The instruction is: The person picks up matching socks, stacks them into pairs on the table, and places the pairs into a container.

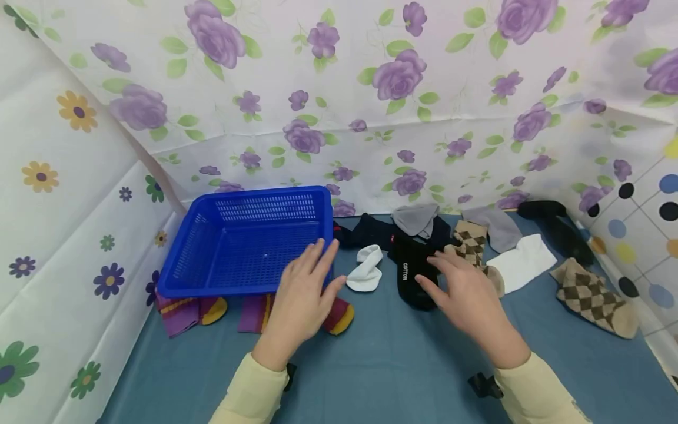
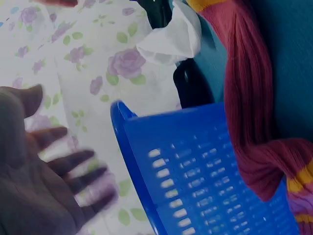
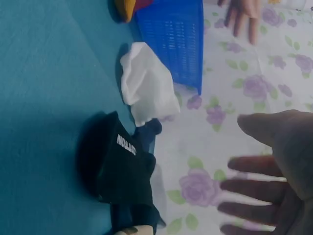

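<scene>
My left hand point(image 1: 304, 294), fingers spread and holding nothing, hovers by the front right corner of the blue plastic basket point(image 1: 249, 288). Over the socks on the right, my right hand point(image 1: 468, 291) is also spread and free of any object. Nearest to it lies a black sock point(image 1: 415, 274) lettered COTTON, with a small white sock point(image 1: 365, 269) to the left of that. A maroon, purple and yellow striped sock point(image 2: 249, 78) lies along the basket's front side, partly hidden by my left hand in the head view. The basket's inside shows no socks.
Another striped sock point(image 1: 182, 315) lies at the basket's front left. Grey socks point(image 1: 415, 219), a navy sock point(image 1: 371, 231), a brown argyle sock point(image 1: 595, 297), a white sock point(image 1: 524, 262) and a black sock point(image 1: 556, 229) spread along the back and right. Flowered sheeting point(image 1: 339, 88) walls the back.
</scene>
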Demonstrator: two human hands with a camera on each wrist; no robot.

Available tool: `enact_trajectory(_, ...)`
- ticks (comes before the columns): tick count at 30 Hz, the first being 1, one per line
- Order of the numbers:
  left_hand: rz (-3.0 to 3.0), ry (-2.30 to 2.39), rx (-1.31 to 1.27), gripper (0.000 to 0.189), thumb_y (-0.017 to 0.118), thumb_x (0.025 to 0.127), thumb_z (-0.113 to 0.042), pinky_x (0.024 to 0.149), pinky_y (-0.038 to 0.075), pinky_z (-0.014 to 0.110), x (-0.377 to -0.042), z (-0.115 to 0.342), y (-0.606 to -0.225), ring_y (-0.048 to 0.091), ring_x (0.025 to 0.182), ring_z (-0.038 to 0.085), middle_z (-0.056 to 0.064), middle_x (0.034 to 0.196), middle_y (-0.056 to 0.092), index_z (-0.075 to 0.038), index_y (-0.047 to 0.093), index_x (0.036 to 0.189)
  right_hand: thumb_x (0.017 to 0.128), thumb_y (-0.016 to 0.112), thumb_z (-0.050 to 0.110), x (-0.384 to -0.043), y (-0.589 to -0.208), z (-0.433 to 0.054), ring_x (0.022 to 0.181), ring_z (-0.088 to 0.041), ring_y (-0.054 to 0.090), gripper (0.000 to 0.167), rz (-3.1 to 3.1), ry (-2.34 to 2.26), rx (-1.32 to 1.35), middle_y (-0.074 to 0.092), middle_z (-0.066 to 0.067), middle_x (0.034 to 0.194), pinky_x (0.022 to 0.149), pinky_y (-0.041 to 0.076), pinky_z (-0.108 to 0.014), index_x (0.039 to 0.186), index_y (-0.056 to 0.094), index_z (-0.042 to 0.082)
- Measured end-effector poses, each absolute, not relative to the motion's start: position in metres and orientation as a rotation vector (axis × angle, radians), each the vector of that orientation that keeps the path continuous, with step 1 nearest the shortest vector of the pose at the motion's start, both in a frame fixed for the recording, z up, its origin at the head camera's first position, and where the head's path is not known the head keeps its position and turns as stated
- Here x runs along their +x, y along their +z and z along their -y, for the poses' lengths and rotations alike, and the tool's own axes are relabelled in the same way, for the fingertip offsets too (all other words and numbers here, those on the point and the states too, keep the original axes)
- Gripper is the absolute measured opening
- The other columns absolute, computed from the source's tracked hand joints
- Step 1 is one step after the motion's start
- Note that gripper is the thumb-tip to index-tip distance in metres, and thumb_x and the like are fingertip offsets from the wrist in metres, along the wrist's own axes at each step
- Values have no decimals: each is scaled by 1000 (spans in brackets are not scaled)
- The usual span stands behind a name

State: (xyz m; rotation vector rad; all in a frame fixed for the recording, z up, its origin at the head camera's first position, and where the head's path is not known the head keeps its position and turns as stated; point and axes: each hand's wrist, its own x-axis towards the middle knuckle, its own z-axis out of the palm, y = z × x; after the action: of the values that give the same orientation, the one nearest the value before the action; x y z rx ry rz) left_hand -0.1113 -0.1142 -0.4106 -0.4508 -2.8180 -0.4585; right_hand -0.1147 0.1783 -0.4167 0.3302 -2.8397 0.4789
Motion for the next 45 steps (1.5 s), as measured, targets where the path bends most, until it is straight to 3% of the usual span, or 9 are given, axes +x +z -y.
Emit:
enact_trajectory(3, 2717, -488, -632, 55, 39, 97, -48, 108, 34, 47, -108, 104, -412, 36, 137, 21, 2, 150, 37, -28, 27, 148, 87, 64, 38, -113, -417, -172, 73, -15, 63, 24, 2826, 533, 368, 70, -2, 94, 59, 50, -33, 98, 70, 18)
enact_trajectory(5, 2669, -480, -708, 51, 40, 98, -44, 107, 36, 43, -105, 95, -415, 42, 133, 18, 1, 144, 45, -22, 38, 144, 88, 64, 34, -112, -420, -167, 62, -8, 57, 14, 2839, 551, 397, 68, 4, 82, 53, 44, -27, 90, 70, 20)
enact_trajectory(9, 2656, -440, -780, 45, 41, 98, -42, 106, 39, 38, -99, 77, -427, 49, 127, 16, 0, 134, 55, -17, 52, 134, 87, 65, 32, -113, -437, -161, 71, -11, 61, 16, 2899, 547, 429, 67, 1, 89, 61, 50, -31, 95, 69, 18)
enact_trajectory(14, 2750, -356, -838, 43, 41, 98, -41, 106, 38, 38, -92, 62, -448, 48, 128, 18, 1, 133, 56, -15, 55, 130, 83, 70, 33, -113, -463, -158, 100, -26, 63, 36, 2998, 514, 439, 65, -10, 112, 81, 52, -43, 111, 66, 10)
enact_trajectory(17, 2835, -309, -849, 43, 42, 98, -40, 107, 37, 38, -90, 58, -459, 46, 130, 18, 2, 134, 55, -15, 54, 130, 81, 72, 33, -112, -475, -158, 106, -30, 60, 41, 3035, 484, 438, 63, -12, 116, 84, 51, -45, 113, 65, 9)
enact_trajectory(25, 2929, -288, -807, 38, 50, 96, -37, 107, 38, 38, -90, 56, -473, 49, 127, 17, 1, 130, 58, -14, 58, 125, 75, 77, 28, -115, -492, -158, 90, -25, 60, 36, 3048, 356, 457, 64, -7, 96, 76, 52, -41, 104, 68, 9)
enact_trajectory(33, 2899, -289, -802, 37, 54, 94, -36, 105, 40, 37, -94, 56, -473, 53, 123, 17, 1, 126, 60, -13, 59, 122, 76, 75, 15, -119, -489, -159, 74, -17, 59, 12, 2986, 313, 536, 62, 0, 79, 69, 52, -35, 89, 73, 14)
enact_trajectory(39, 2861, -314, -811, 38, 55, 93, -39, 104, 41, 36, -98, 54, -465, 53, 122, 17, 3, 126, 60, -14, 60, 121, 80, 71, 14, -118, -464, -163, 70, -13, 60, 10, 2851, 432, 578, 62, 0, 81, 63, 52, -31, 91, 72, 13)
enact_trajectory(45, 2852, -418, -753, 48, 55, 92, -41, 104, 40, 36, -104, 50, -453, 49, 126, 17, 3, 132, 55, -14, 50, 131, 83, 68, 11, -122, -424, -167, 73, -14, 63, 14, 2742, 507, 581, 66, -2, 92, 60, 51, -30, 97, 71, 11)
